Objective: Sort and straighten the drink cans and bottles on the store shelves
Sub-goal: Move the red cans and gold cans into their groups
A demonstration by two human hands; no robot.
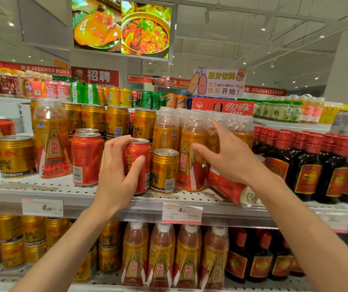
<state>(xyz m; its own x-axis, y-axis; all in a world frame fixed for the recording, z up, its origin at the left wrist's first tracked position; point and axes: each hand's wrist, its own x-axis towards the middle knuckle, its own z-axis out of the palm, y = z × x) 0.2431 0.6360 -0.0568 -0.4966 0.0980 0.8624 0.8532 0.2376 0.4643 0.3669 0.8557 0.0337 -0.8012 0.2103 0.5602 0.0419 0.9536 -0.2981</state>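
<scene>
Here the left hand (118,171) grips an upright red herbal-tea can (140,165) at the front of the perforated white shelf (42,187), fingers curled over the can's far side near its rim and the thumb pressed across the label. Touching that can, on the side away from the palm, stands a short gold Red Bull can (165,170), also upright. On the other side of the grip, just past the knuckles, are two more red cans (86,159), one behind the other, and beyond them a lone Dongpeng bottle (51,140) with a clear cap and a gold can (16,155) near the shelf's edge. Behind the held can runs a back row of taller gold Red Bull cans (117,121).

The right hand (223,154) holds nothing: its fingers are spread and loosely extended in front of a shrink-wrapped pack of Dongpeng bottles (192,154), with the thumb pointing toward the front bottle's label; whether the fingertips touch the wrap cannot be told. Directly below that wrist a red can (232,189) lies on its side, its top end jutting toward the shelf lip. Beyond the hand's outer side stand rows of dark bottles with red caps (308,165).

A price tag reading 4.20 (182,212) hangs on the shelf rail beneath the two hands. The lower shelf carries more gold cans, Dongpeng bottles and dark bottles.
</scene>
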